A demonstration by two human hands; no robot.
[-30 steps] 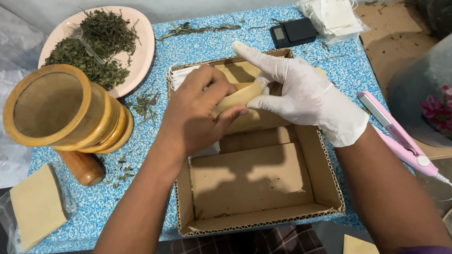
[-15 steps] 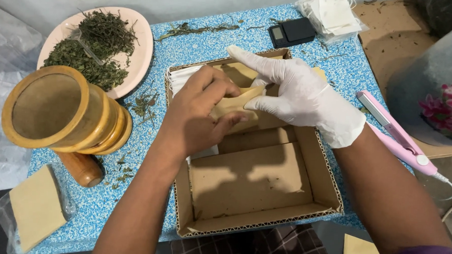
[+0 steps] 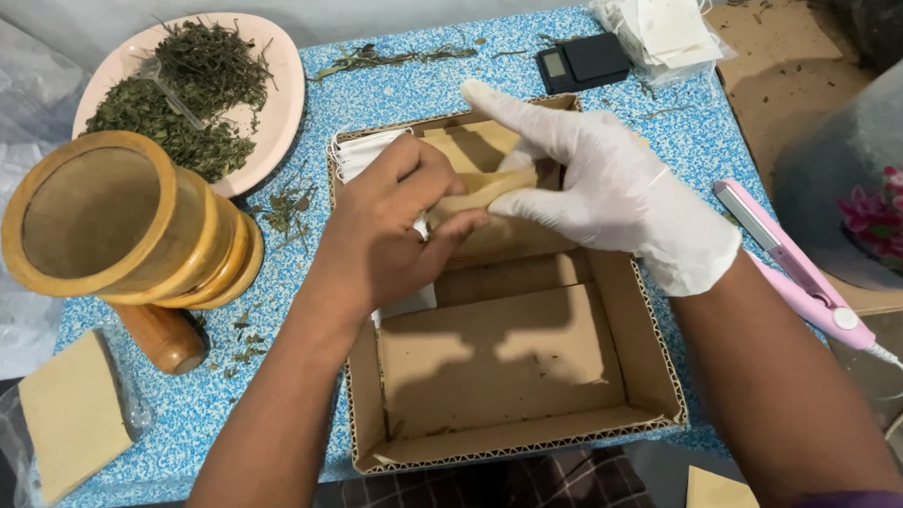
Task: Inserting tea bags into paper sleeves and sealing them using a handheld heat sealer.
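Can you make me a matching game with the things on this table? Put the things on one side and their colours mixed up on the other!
Things:
1. plate under the dried herbs
2. mortar
3. glove on the right hand
4. small scale

Colours:
A. black
B. white
C. pale pink
D. yellow-brown wood

Pairs: 1-C, 2-D, 3-B, 4-A
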